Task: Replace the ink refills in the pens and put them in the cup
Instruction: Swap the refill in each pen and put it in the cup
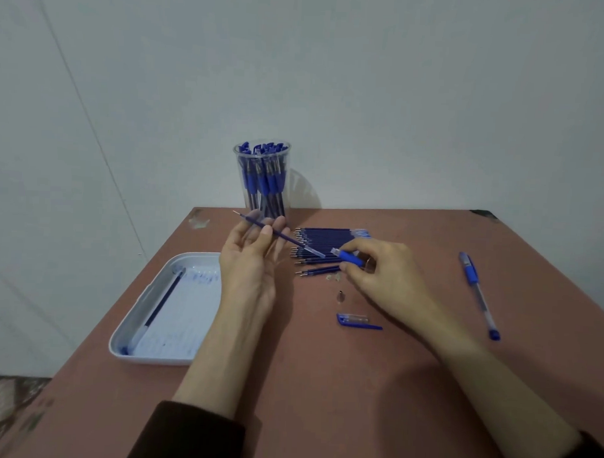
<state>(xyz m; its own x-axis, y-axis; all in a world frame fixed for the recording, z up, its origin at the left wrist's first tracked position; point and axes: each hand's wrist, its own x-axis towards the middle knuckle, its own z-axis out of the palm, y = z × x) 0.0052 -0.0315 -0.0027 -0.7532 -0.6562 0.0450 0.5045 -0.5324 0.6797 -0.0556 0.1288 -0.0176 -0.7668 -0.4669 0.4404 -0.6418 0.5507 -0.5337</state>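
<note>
Progress seems well along: the tall clear plastic cup (239,178) at the far edge of the reddish-brown tabletop (322,383) is already packed with blue-gripped pens (266,183) standing upright. Just in front of the cup, the left hand (249,264) lies palm up and pinches a thin dark blue ink refill (293,241) between thumb and fingers, its metal point aimed left past the cup's foot. The refill's other end meets the short blue-gripped pen barrel (352,258), which the right hand (384,273) pinches in front of the cup and to its right. Whether the refill is going in or coming out cannot be told. A row of loose blue refills (327,235) lies right of the cup, partly under the hands. Farther from the cup lie a small metal nose cone (341,296) and a blue clip cap (355,320), so this pen has yet to be closed and dropped in. Far right of the cup one whole clear-and-blue pen (478,293) waits, probably the last. Front-left of the cup, a white plastic tray (126,329) holds a single refill (162,302), likely spent.
</note>
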